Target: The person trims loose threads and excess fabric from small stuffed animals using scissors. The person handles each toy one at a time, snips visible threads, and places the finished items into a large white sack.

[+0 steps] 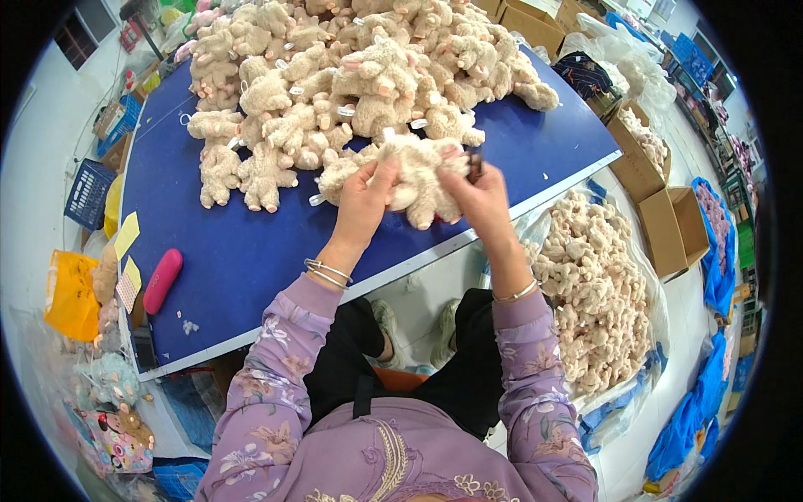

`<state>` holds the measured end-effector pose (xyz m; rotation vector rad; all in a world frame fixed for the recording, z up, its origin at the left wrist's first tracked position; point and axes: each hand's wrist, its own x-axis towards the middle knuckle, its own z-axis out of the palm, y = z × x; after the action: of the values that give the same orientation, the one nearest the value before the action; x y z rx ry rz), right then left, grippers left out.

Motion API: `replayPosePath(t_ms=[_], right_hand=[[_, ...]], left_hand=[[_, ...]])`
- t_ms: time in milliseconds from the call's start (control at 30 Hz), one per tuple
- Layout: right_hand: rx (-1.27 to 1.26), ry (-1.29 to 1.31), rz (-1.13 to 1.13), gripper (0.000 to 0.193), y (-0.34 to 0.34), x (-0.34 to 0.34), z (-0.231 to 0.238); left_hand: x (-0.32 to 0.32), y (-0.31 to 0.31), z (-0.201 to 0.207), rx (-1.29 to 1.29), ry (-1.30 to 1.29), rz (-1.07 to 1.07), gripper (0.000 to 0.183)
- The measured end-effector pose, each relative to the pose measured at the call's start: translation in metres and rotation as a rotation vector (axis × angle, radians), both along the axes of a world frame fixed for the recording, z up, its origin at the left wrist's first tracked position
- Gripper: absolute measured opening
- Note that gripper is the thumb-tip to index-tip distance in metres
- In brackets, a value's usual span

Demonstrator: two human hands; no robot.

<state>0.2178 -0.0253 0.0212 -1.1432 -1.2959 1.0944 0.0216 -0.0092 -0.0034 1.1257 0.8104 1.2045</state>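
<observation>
The cream plush toy animal (pixel 416 180) is held up between the two hands just over the near edge of the blue-topped table (pixel 226 259), in front of the far heap of matching plush toys (pixel 368 75). The left hand (pixel 366 197) is closed on its left side, with thumb and fingers pinching the pile fabric; the right hand (pixel 483 197) is clamped on its right side, thumb laid over the front, and a small dark object (pixel 475 167) shows at the fingers there, too blurred to name. How far the right fingers wrap behind the toy I cannot tell. It should handle as a light, soft, squashy thing, giving easily under the fingertips and not slippery, since the short curly pile offers good friction; it looks hardly fragile, though seams and small sewn parts would probably suffer first from a hard tug. The stuffed body is likely the best place to take hold, one hand to each side as here, rather than a thin limb or a tag. As for its direction, a pink-tipped limb points down toward the near side, and a pink patch shows at the upper right by the right thumb. Its long axis is hard to read, because the hands cover both sides and the bulk seems to spread left to right; which end carries the head I cannot tell
</observation>
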Motion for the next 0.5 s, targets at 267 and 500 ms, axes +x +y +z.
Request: replayPosePath(t_ms=[267,500], right_hand=[[0.314,0.574,0.032,0.054,0.008,0.088,0.048],[0.139,-0.541,-0.118,0.051,0.030,0.005,-0.019]], left_hand=[[0.000,-0.002,0.010,0.002,-0.055,0.078,0.037],[0.005,0.000,0.003,0.053,0.069,0.076,0.026]])
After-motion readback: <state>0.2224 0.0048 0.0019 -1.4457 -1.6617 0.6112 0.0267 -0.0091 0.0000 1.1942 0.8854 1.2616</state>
